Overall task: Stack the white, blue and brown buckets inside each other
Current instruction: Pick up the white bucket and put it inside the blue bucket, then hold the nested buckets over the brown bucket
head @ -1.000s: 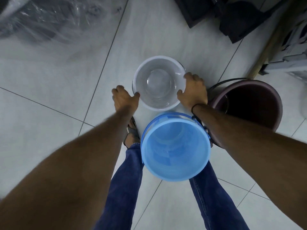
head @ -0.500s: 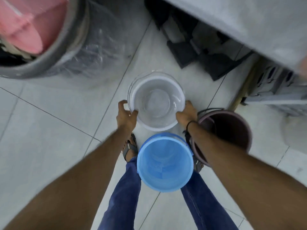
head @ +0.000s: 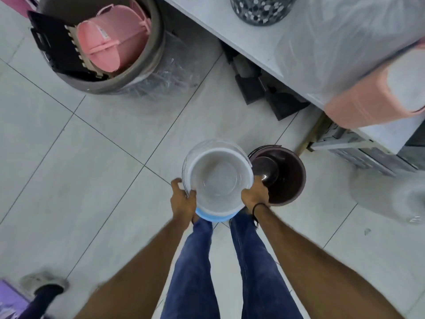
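Note:
I hold the white bucket (head: 218,178) by its rim with both hands, mouth up. My left hand (head: 182,200) grips its left side and my right hand (head: 254,194) its right side. The white bucket sits directly over the blue bucket (head: 213,217), of which only a thin arc of rim shows below it. I cannot tell whether the two touch. The brown bucket (head: 287,176) stands upright on the tiled floor just to the right, against my right hand.
A grey bin (head: 147,72) with pink and black items stands at the far left. A white shelf (head: 264,49) runs across the upper right, with dark objects (head: 253,88) beneath it. Another person's foot (head: 46,287) is at the lower left.
Both hands have lifted the white bucket off the floor and brought it back over the blue bucket, which it now mostly covers. My head has risen, so the view is wider.

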Tool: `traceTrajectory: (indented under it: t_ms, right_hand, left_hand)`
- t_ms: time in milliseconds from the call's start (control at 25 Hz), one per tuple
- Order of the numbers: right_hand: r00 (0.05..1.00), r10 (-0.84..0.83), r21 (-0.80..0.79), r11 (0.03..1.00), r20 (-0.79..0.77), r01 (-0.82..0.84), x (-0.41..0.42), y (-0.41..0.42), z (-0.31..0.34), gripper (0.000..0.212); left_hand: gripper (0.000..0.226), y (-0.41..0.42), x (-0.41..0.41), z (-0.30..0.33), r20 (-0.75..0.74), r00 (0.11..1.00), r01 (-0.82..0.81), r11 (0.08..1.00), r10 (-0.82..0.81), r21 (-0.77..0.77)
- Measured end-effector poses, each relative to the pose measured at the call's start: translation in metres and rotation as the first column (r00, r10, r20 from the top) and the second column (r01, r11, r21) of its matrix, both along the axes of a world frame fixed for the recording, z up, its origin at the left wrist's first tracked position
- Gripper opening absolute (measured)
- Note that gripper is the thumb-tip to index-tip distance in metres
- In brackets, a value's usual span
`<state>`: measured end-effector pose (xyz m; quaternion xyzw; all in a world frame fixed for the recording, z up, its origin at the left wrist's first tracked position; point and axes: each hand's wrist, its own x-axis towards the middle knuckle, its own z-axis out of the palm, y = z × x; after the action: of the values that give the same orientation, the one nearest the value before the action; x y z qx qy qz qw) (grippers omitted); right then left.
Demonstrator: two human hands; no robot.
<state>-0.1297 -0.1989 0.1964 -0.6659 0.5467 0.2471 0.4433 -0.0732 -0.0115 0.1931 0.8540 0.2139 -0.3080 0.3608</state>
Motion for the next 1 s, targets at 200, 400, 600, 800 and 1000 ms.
traceTrajectory:
  t_ms: [200, 400, 600, 800, 1000]
  right_hand:
    - [0.996, -0.021, -0.028, 0.999, -0.083, 0.019, -0.057, 0.055, -0.096, 0.042]
    - [0.997, 0.028, -0.187, 0.981, -0.074, -0.042, -0.072, 0.074, -0.192, 0.039]
    - [0.996, 0.033, -0.285, 0.957, -0.083, -0.056, -0.076, 0.091, -0.244, 0.049]
    - [0.955, -0.269, -0.251, 0.940, -0.123, 0.232, -0.085, 0.092, -0.268, 0.063]
    - [0.958, -0.228, -0.124, 0.970, -0.172, 0.208, -0.076, 0.083, -0.256, 0.049]
  left_hand:
    - [0.046, 0.048, -0.050, -0.094, -0.214, 0.975, -0.041, 0.992, 0.065, 0.115]
    - [0.056, 0.066, -0.049, -0.220, -0.224, 0.973, 0.090, 0.983, -0.053, 0.159]
    - [0.051, 0.071, -0.041, -0.268, -0.434, 0.871, -0.160, 0.968, 0.230, 0.193]
    - [0.034, 0.084, -0.025, -0.284, -0.433, 0.900, 0.057, 0.975, 0.042, 0.213]
    - [0.037, 0.093, -0.013, -0.264, -0.419, 0.884, -0.217, 0.976, 0.207, 0.026]
